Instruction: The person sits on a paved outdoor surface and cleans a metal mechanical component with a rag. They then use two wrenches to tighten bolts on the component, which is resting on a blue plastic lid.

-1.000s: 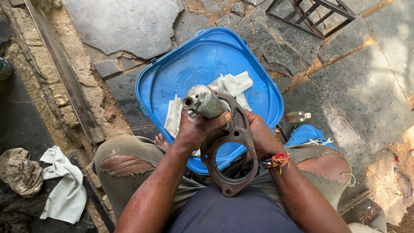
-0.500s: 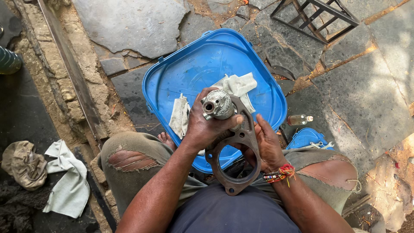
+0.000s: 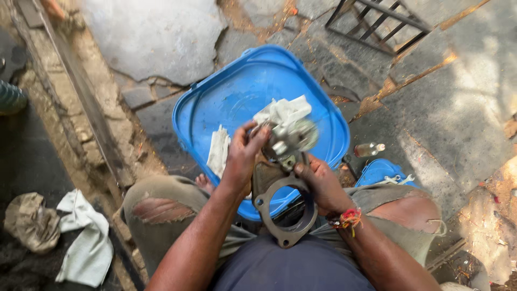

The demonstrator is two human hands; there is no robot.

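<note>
While the person sits on the stone ground with knees apart, both hands work on a metal part (image 3: pixel 285 178) held over a blue plastic lid (image 3: pixel 253 91). The left hand (image 3: pixel 242 156) is closed around the part's upper end from the 9 o'clock side, its fingers curled over the top. The right hand (image 3: pixel 318 180) is clamped on the part's middle from the 3 o'clock side, and a red and yellow thread band (image 3: pixel 349 218) circles that wrist. The top of the part is a pale, silvery piece that shows blurred, so its shape cannot be made out. Below it, toward 6 o'clock, the part widens into a dark rusty flange with a big round opening (image 3: pixel 285 215), which hangs just above the person's lap.

On the lid, a white rag (image 3: pixel 218 151) lies at 9 o'clock from the hands, and another white rag (image 3: pixel 283 110) sits at 12 o'clock, just behind the part. At 3 o'clock, off the lid, a small bottle (image 3: pixel 369 149) lies on the stones, with a smaller blue thing (image 3: pixel 382 171) near the right knee. Far out at 8 o'clock, a white cloth (image 3: pixel 81 237) and a brownish cloth (image 3: pixel 29 221) lie crumpled beside each other. At 1 o'clock, a dark metal frame (image 3: pixel 377 24) stands on the paving.
</note>
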